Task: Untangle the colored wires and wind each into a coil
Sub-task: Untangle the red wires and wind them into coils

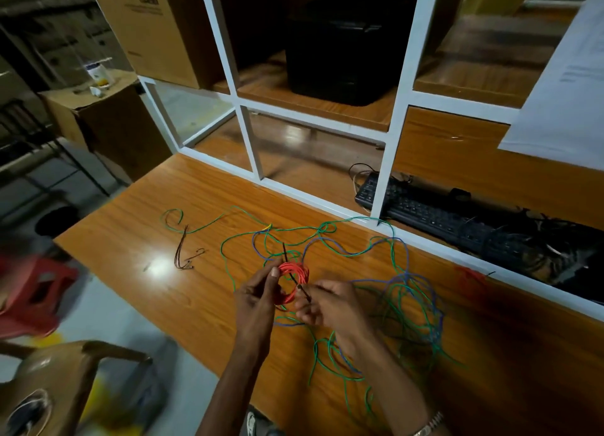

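A red wire coil [292, 280] is held up just above the wooden table [157, 272]. My left hand [258, 300] pinches its left side. My right hand [327, 305] grips a thin black tie [295, 272] that crosses the coil diagonally. Green wire [209, 225] and blue wire [346, 252] lie in loose tangled loops across the table, thickest to the right of my hands, around [411, 311].
A small bundle of dark thin ties [183, 252] lies at the table's left. A white-framed glass partition [327, 203] borders the far edge, with a black keyboard [425, 210] behind it. A red stool [32, 292] and a wooden chair [65, 380] stand at the left.
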